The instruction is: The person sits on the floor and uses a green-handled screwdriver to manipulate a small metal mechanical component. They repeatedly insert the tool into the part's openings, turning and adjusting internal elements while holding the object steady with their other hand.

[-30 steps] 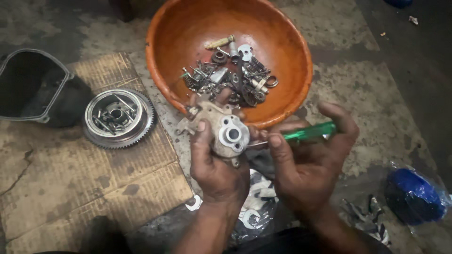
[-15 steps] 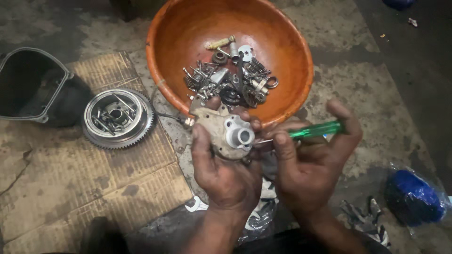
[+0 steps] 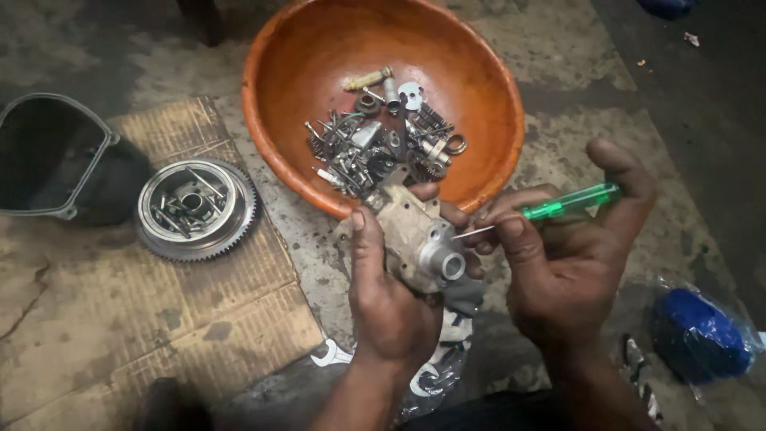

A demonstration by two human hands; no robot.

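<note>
My left hand [image 3: 391, 295] grips a grey cast-metal engine part [image 3: 419, 235] with a round bore at its lower right, held just in front of the orange bowl. My right hand [image 3: 570, 255] holds a small screwdriver with a clear green handle [image 3: 570, 201]; its thin metal tip points left and touches the part near the bore. The orange bowl [image 3: 287, 48] behind the hands holds several small metal pieces [image 3: 383, 140]: springs, bolts, washers and a brass fitting.
A toothed flywheel with bolts inside [image 3: 195, 209] lies on a worn cardboard sheet [image 3: 112, 319] at left. A black housing cover [image 3: 56, 156] sits at far left. A blue object in a plastic bag [image 3: 698, 335] lies at right. Spanners in plastic [image 3: 443, 363] rest below the hands.
Both hands have shifted slightly right and the metal part has tilted, so its bore now faces lower right. The screwdriver tip stays against the part.
</note>
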